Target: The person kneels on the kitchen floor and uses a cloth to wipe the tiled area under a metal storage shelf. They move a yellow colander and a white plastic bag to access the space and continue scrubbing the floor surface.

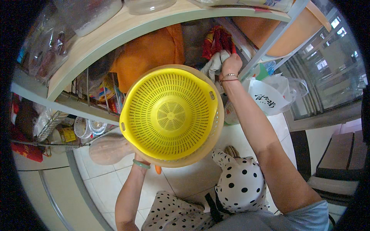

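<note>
**Yellow colander held between shelving and floor, with the right grip at a bundle of cloth**

Seen from above, the yellow colander (pixel 170 113) occupies the centre, its open mouth toward the viewer and its slotted interior bare. It sits within a pale tan vessel (pixel 217 133), whose rim shows as a band along the right and lower sides. Handle slots pierce the colander's rim at upper right and lower left. The left grip (pixel 139 157) is mostly hidden beneath the vessel's lower left side; how far its fingers are open cannot be told. The right grip (pixel 232 62) is closed, its fingers gathered on whitish cloth (pixel 216 63) just beside a red cloth (pixel 218 41).

Edges and clearance: the curved front edge of the shelf board (pixel 150 32) spans the view above the colander. An orange item (pixel 150 54) appears directly behind the colander's upper rim. To the right, a pale upright post (pixel 273 34) stands near the right grip, leaving little room there; a white plastic bag (pixel 266 94) lies beyond the right forearm. The widest open room is below, where the tiled floor (pixel 185 177) shows between the forearms.
</note>
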`<state>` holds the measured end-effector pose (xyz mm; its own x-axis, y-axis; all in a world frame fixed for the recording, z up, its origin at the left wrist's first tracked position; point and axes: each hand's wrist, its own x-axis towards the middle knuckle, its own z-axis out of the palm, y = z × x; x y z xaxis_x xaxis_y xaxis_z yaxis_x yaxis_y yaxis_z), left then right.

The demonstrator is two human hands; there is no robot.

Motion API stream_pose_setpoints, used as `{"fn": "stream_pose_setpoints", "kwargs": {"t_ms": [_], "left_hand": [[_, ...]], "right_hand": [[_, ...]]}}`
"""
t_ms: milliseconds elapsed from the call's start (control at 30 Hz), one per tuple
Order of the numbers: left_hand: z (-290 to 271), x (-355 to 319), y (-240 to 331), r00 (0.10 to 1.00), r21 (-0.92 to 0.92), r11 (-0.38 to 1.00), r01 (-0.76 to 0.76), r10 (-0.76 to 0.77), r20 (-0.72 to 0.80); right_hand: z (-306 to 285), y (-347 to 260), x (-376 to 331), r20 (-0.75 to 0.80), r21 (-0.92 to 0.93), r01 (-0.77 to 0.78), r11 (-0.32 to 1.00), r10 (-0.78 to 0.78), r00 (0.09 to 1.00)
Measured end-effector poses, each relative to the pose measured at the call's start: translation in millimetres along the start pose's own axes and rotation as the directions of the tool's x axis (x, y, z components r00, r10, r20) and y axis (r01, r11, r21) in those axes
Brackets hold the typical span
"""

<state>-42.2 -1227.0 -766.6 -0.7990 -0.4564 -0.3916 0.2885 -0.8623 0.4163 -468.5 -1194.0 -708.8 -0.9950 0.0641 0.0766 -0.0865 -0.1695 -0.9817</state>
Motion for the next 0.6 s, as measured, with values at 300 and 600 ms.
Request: {"fn": "stream_pose_setpoints", "kwargs": {"t_ms": [300, 600], "left_hand": [[-8.2, -7.7, 7.0, 1.0, 0.005, 1.0, -0.016, 0.016, -0.026], [20.5, 9.3, -9.9, 0.999, 0.002, 1.0, -0.01, 0.011, -0.051]], "right_hand": [[-5.5, 3.1, -32.3, 0.214, 0.28, -0.198, 0.939, 0.14, 0.967], [-33.5, -0.9, -29.9, 0.23, 0.234, -0.103, 0.967, 0.047, 0.972]]}}
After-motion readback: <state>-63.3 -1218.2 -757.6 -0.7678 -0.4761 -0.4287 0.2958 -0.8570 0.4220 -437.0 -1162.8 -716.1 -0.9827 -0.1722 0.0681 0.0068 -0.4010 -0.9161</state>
